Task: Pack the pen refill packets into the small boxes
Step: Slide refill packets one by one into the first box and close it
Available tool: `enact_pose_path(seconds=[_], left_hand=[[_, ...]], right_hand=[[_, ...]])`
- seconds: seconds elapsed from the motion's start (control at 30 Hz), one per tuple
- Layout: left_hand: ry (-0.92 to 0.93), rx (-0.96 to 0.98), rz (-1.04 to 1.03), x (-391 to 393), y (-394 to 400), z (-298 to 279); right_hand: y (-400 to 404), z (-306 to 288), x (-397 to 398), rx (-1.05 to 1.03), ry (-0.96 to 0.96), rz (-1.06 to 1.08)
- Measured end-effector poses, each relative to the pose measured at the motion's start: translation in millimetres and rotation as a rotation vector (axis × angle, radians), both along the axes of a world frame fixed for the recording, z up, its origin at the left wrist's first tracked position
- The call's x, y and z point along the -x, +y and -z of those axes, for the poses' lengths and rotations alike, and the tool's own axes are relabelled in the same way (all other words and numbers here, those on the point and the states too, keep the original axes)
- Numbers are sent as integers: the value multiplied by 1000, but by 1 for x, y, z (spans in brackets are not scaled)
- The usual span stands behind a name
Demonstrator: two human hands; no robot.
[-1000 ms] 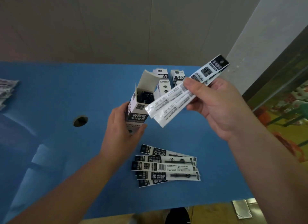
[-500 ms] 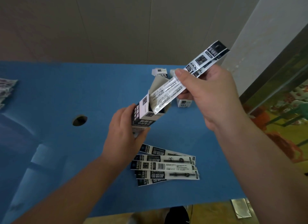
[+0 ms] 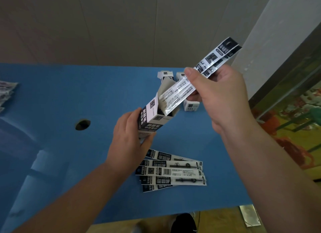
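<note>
Bare forearms, no sleeves; a dark shoe (image 3: 184,222) below.

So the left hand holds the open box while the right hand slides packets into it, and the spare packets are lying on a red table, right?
Almost. The table is blue, not red, as the head view shows. The rest holds: the left hand holds the open box, the right hand feeds packets into its mouth, and the spare packets lie on the table.

A blue table (image 3: 52,97) has a round hole (image 3: 82,124) in its top. Behind it stands a beige panelled wall (image 3: 121,24). A dark shoe (image 3: 184,223) shows below the table's near edge, on a yellowish floor (image 3: 286,172).
</note>
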State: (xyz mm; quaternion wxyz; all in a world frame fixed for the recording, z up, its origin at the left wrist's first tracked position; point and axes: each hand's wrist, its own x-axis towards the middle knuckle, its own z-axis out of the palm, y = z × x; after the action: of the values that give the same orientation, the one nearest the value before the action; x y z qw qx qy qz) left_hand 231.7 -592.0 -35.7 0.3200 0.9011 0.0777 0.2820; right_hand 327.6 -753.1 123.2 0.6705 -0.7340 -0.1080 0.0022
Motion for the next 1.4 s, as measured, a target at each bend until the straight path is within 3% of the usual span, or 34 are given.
enact_pose_path(seconds=[0.43, 0.67, 1.13, 1.4], left_hand=[[16, 0, -13, -3, -7, 0], [6, -8, 18, -8, -11, 1], [21, 9, 23, -14, -9, -4], [2, 17, 7, -15, -4, -5]], right_hand=[[-3, 18, -2, -30, 26, 87], [8, 33, 16, 216, -58, -33], [20, 49, 3, 405, -68, -2], [17, 37, 1, 383, -75, -69]])
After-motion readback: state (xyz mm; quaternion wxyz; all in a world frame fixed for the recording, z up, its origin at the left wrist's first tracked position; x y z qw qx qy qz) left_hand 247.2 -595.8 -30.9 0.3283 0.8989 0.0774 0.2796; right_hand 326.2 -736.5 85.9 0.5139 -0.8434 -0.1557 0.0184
